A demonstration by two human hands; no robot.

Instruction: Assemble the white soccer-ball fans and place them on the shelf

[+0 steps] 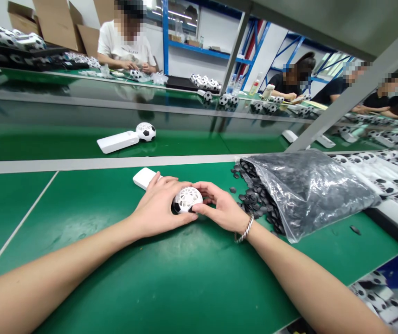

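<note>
Two bare hands close on a white handheld fan [171, 195] at the centre of a green workbench [185, 278]: the left hand [160, 206] curls over its lattice ball head [187, 199], while the right hand's fingertips [199, 188] pinch that head from the other side. The white handle [145, 178] lies flat, pointing to 10 o'clock. At 2 o'clock, black pentagon pieces [254, 199] spill from a clear plastic bag [310, 195]. A twisted silver bracelet [244, 229] circles the right wrist.
</note>
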